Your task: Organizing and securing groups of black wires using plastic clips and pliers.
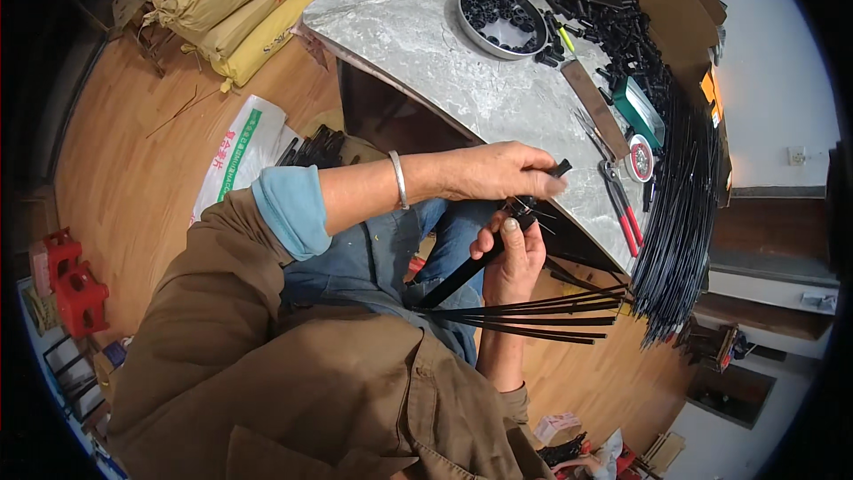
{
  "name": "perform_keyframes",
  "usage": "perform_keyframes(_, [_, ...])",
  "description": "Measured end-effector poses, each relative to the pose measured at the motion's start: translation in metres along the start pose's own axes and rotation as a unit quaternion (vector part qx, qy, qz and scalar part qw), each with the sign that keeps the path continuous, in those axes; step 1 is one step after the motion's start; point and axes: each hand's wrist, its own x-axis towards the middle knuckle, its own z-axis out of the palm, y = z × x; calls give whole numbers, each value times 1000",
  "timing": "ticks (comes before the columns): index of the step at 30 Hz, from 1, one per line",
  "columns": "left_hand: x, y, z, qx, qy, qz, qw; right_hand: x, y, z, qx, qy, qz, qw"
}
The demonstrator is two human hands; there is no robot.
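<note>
My right hand point(515, 258) is closed round a black tube point(458, 283) that slants up from my lap. Just above its thumb sits a black collar point(522, 206), with thin wires sticking out sideways. My left hand point(506, 171) reaches across from the left, thumb and fingers closed about a black end piece point(562, 166) in line with the tube. Whether that piece is separate from the tube I cannot tell; the fingers hide the join. Several long black ribs point(551, 309) fan out to the right from the tube's lower end, passing in front of my right forearm.
On the grey marbled table point(400, 27) are a round tin point(464, 22) of small black parts, heaped black fittings point(622, 44), red-handled pliers point(626, 213), a green box point(640, 111) and a bundle of black rods point(680, 231). Yellow sacks point(240, 0) and red stools point(80, 293) stand left.
</note>
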Motion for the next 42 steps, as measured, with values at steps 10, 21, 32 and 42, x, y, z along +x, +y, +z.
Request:
perform_keyframes(10, [9,-10,-9,-86,-19,15,996,0,0,-5,20,-4,4,1000])
perform_keyframes(21, [10,-13,-11,-62,-14,3,998,1,0,-6,25,-12,6,1000])
perform_keyframes(32, [12,-19,-13,-91,19,-25,995,3,1,-11,61,-21,29,997])
perform_keyframes(42, [12,-24,-11,-120,12,-25,992,5,2,-14,77,-43,37,995])
